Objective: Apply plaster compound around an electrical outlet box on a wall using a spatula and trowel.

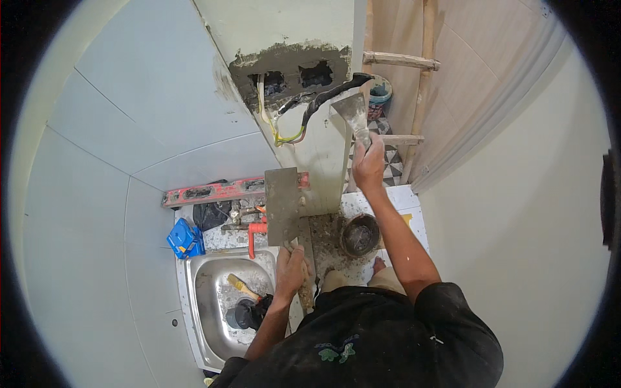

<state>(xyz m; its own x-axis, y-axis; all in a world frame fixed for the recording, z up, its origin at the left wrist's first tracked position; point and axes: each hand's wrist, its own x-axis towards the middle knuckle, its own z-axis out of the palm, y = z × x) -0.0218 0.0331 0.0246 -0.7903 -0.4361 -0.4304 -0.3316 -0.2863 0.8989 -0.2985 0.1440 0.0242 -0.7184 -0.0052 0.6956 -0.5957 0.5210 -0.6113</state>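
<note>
Rough grey mortar around the wall opening (289,70), matt and crumbly against smooth, faintly glossy pale tiles (149,103). Dull metal trowel blade (352,111) in the right hand (369,165), smeared with cement. Flat metal plate (283,205) in the left hand (290,271), coated matt grey. Shiny stainless steel sink (200,304), speckled with mortar grit. Bare, rough wooden ladder (422,77). Red level (217,192), scuffed and dusty. Glossy blue plastic container (185,238). Dark bowl (359,235) crusted with cement. Black rubbery cable sheath (326,98). Black cloth shirt (375,343), dusty.
</note>
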